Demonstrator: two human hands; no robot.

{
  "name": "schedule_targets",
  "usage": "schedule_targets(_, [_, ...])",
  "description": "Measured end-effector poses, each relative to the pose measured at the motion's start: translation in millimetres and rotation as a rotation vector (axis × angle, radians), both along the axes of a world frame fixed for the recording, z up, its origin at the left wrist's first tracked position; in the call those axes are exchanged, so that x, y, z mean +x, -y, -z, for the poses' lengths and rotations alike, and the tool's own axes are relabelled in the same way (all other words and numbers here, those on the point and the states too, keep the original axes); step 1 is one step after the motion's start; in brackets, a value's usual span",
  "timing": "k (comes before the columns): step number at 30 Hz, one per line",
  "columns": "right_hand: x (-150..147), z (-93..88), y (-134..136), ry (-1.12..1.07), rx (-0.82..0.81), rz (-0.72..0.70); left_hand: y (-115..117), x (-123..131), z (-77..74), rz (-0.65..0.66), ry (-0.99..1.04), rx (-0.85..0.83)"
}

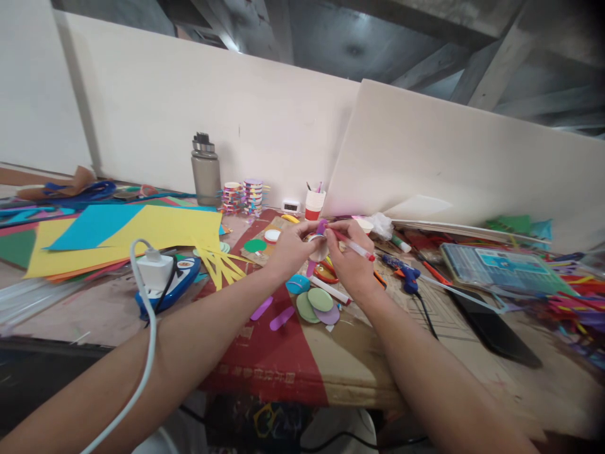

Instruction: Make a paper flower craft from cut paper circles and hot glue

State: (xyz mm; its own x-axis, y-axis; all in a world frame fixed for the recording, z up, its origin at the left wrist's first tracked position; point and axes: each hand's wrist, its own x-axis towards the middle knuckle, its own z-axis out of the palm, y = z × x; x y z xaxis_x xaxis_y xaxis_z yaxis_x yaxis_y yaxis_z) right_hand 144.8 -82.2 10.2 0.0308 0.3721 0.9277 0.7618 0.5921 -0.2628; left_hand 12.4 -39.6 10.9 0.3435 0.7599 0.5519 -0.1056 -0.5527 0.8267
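Over the middle of the table my left hand (289, 251) is closed on a small pale disc (319, 252) with purple strips (322, 227) sticking out above and below. My right hand (352, 261) is closed around a red-and-white pen (360, 249), and its fingertips meet the disc's edge. Fingers hide part of the disc, so I cannot tell whether the pen touches it. Beneath the hands lie green and lilac paper circles (320, 300), a blue circle (297, 284), two purple strips (282, 318), a white marker (336, 292) and red-handled scissors (325, 273).
Yellow and blue paper sheets (155, 227) cover the left, near a white charger (157, 272) with a cable. Behind stand a grey bottle (207, 173), stacked striped rolls (253, 197) and a cup (314, 205). To the right lie a glue gun (406, 277), plastic case (501, 268) and black phone (494, 328).
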Motion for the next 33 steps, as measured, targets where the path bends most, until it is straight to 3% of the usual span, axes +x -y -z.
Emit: schedule_targets(33, [-1.1, -0.9, 1.8, 0.005, 0.008, 0.014, 1.1, -0.3, 0.3, -0.012, -0.031, 0.0])
